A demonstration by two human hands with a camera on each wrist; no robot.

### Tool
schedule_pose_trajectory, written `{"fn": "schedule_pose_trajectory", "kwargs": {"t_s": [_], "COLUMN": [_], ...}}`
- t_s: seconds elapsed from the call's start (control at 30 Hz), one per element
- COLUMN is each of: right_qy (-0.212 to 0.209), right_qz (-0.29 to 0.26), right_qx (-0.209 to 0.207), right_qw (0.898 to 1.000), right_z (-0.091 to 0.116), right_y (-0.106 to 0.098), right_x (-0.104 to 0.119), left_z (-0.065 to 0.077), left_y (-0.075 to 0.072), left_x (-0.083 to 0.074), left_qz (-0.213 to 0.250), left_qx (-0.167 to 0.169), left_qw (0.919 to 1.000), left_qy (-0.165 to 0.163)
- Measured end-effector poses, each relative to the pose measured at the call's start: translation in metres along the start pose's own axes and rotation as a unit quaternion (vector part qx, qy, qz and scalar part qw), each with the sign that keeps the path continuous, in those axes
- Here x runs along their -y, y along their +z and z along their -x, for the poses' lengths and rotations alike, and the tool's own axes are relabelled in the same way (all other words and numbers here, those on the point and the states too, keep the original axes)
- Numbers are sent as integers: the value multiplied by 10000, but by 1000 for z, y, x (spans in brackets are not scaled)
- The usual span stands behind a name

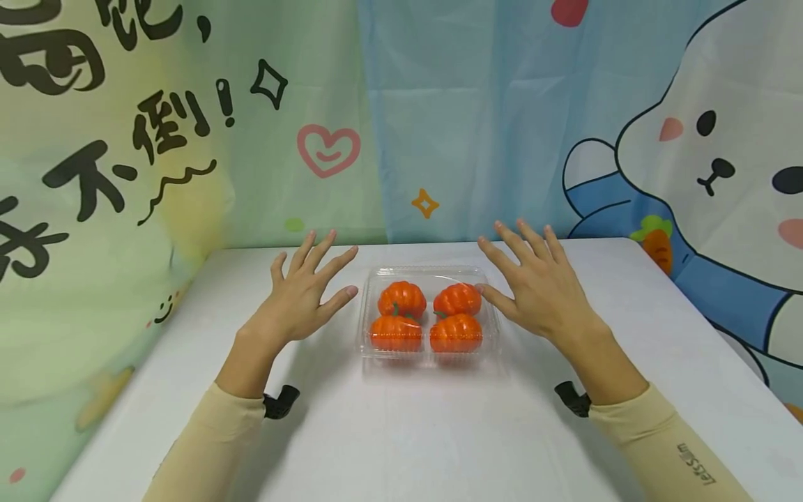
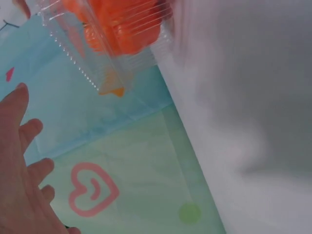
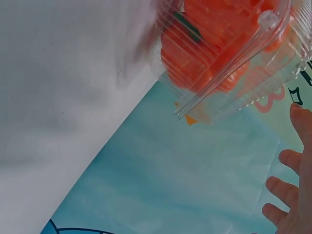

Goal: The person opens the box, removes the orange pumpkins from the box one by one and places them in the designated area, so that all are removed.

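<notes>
A clear plastic clamshell box (image 1: 429,274) stands on the white table between the two hands, its lid apparently down. Inside lie several small orange pumpkins with green stems, among them a front left pumpkin (image 1: 396,334) and a back right pumpkin (image 1: 457,300). My left hand (image 1: 299,296) hovers to the left of the box, fingers spread, holding nothing. On the other side my right hand (image 1: 538,287) is spread likewise, its thumb tip overlapping the box's right edge in the head view; whether it touches I cannot tell. Both wrist views show the box (image 2: 105,63) (image 3: 229,92) apart from the fingers.
The white table (image 1: 426,432) stretches in front of the box and to both sides. Behind it hangs a printed cloth backdrop (image 1: 452,125) with a heart, writing and a cartoon animal. A black strap mount (image 1: 281,402) sits at the left wrist, another black mount (image 1: 572,399) at the right.
</notes>
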State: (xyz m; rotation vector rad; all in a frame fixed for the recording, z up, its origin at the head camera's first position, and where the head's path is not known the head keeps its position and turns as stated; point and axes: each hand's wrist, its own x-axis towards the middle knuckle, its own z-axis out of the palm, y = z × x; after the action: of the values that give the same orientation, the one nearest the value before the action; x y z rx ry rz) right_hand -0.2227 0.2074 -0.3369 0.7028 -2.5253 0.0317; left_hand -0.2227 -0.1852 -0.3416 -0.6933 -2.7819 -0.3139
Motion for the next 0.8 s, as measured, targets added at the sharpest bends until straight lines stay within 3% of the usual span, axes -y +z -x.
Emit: {"fn": "schedule_pose_trajectory", "kwargs": {"t_s": [0.8], "right_qy": [-625], "right_qz": [-192], "right_qx": [-216], "right_qw": [9976], "right_z": [-1], "right_y": [8], "right_x": [24], "left_z": [19], "left_y": [14], "left_x": [0], "left_qz": [352], "left_qx": [17], "left_qw": [9994], "left_qy": [-28]}}
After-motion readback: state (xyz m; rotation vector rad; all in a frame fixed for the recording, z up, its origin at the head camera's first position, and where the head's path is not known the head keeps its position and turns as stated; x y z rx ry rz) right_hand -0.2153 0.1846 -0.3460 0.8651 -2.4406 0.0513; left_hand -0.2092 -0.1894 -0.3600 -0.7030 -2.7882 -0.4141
